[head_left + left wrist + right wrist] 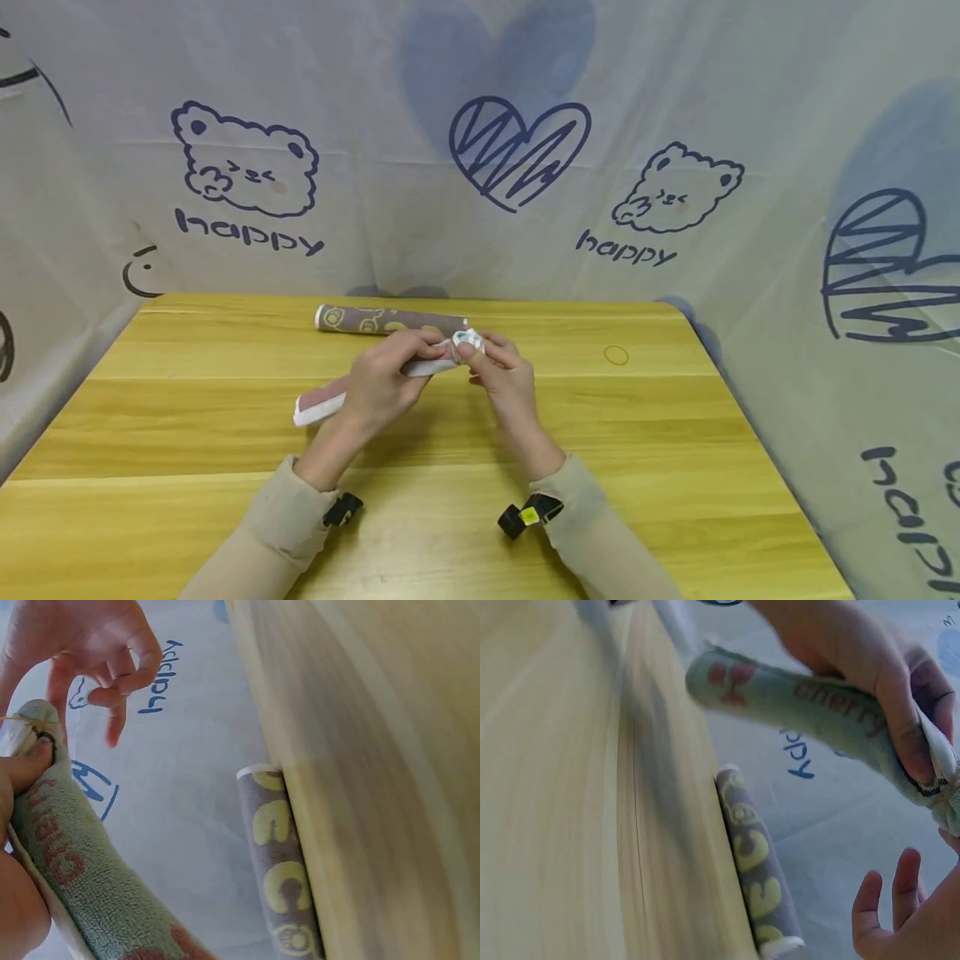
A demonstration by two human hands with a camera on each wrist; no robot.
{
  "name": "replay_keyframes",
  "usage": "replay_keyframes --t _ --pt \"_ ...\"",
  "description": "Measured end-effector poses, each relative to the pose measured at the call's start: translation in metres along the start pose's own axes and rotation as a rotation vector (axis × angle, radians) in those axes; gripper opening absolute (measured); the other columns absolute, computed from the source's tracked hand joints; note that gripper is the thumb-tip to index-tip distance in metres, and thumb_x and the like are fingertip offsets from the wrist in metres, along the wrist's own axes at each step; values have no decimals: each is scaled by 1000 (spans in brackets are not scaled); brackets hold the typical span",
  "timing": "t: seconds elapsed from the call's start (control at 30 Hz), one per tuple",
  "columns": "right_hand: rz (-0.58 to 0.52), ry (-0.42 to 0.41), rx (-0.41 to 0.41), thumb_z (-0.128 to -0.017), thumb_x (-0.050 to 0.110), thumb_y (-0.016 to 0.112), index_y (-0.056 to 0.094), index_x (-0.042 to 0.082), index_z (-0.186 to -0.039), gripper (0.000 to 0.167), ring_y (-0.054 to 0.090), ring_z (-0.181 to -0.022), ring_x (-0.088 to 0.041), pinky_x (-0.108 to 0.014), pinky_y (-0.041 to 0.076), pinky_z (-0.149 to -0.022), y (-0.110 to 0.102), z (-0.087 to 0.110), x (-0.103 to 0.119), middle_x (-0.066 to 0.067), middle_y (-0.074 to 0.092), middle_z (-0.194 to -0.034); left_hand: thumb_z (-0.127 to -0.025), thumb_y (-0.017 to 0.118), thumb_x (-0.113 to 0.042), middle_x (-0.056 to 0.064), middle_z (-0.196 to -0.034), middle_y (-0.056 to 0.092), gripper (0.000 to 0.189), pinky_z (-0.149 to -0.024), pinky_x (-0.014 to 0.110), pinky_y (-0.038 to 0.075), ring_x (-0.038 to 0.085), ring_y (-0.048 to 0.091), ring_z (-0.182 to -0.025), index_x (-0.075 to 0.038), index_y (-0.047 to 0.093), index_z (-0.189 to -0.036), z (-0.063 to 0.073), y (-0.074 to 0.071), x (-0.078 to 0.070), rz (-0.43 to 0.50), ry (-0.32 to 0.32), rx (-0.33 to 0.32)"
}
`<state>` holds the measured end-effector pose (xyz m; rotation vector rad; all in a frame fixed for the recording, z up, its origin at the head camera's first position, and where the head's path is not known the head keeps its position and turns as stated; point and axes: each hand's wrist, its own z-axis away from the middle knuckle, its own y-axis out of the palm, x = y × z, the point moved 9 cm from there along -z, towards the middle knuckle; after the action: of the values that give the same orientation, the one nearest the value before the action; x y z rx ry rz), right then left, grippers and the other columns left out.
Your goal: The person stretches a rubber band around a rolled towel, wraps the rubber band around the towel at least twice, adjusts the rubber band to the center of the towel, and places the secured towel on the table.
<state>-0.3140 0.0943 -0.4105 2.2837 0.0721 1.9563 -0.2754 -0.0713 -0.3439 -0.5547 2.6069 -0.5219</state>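
A rolled towel (322,402) with cherry lettering slants up to the right above the table. My left hand (386,375) grips it near its upper end, its thumb pressing by a dark-edged label in the left wrist view. A thin rubber band (9,718) goes round that gathered end (468,340). My right hand (506,371) pinches at this end between thumb and index finger. Its other fingers (112,697) are spread loosely, away from the towel. Part of the band is hidden behind the fingers.
A second rolled towel (390,322), brown with yellow figures, lies behind the hands toward the table's back edge. Another rubber band (617,355) rests flat on the wooden table (637,450) at the right. A printed white curtain (360,75) surrounds the back and sides.
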Motion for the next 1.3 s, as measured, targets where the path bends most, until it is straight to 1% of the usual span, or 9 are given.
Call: replay_keyframes --t 0.1,0.23,0.33,0.53,0.73,0.83,0.97,1.13,1.3 --pt "135 -68 20 -91 26 82 78 8 -120 35 59 -112 -19 -29 53 -84 -3 -1 8 -1 60 -138 -81 86 2 6 -99 78 22 -73 38 63 25 74 -88 -10 71 -92 -2 4 -6 -74 44 62" --pt "162 -69 31 -90 30 83 80 13 -118 33 53 -130 -29 -37 51 -93 -8 -3 10 1 60 -139 -78 86 4 2 -96 78 26 -69 35 62 21 75 -84 -13 74 -94 -5 11 -15 -116 106 156" --pt "162 -25 55 -90 28 84 82 7 -109 29 54 -131 -29 -39 51 -96 -10 -6 6 -4 64 -133 -76 85 10 0 -95 78 31 -71 34 62 20 75 -87 -14 75 -93 -4 16 -18 -111 129 218" --pt "206 133 118 -91 28 83 83 2 -95 27 63 -106 -20 -32 51 -87 -14 -10 -9 -7 74 -111 -74 82 17 1 -98 78 36 -80 37 62 22 75 -92 -12 78 -94 1 21 -17 -87 125 283" --pt "299 167 268 -97 26 73 70 8 -65 36 56 -77 -16 -31 43 -69 -12 -12 -12 0 68 -74 -73 89 10 6 -102 76 34 -82 35 62 24 74 -93 -7 76 -98 4 24 -20 -71 162 287" --pt "304 173 366 -99 18 66 61 11 -62 37 62 -86 -18 -30 46 -70 -9 -12 -11 -3 71 -82 -75 89 8 6 -105 74 32 -79 32 62 23 73 -92 -8 75 -98 5 25 -23 -45 175 292" --pt "244 228 438 -98 14 58 62 12 -68 30 63 -84 -18 -28 49 -69 -4 -12 -14 -4 70 -87 -76 88 9 6 -107 71 32 -77 31 62 22 72 -91 -9 74 -98 5 25 -23 4 156 289" --pt "89 303 439 -97 14 53 64 13 -77 23 56 -75 -15 -27 49 -65 3 -10 -19 -1 61 -83 -78 87 9 7 -108 70 30 -77 32 62 24 72 -93 -8 73 -97 4 22 -18 43 113 264" --pt "-46 281 349 -101 19 48 70 13 -87 26 59 -77 -15 -29 51 -68 0 -12 -16 1 65 -85 -79 86 8 7 -108 70 28 -79 33 62 25 71 -95 -6 74 -99 2 15 -9 71 50 185"
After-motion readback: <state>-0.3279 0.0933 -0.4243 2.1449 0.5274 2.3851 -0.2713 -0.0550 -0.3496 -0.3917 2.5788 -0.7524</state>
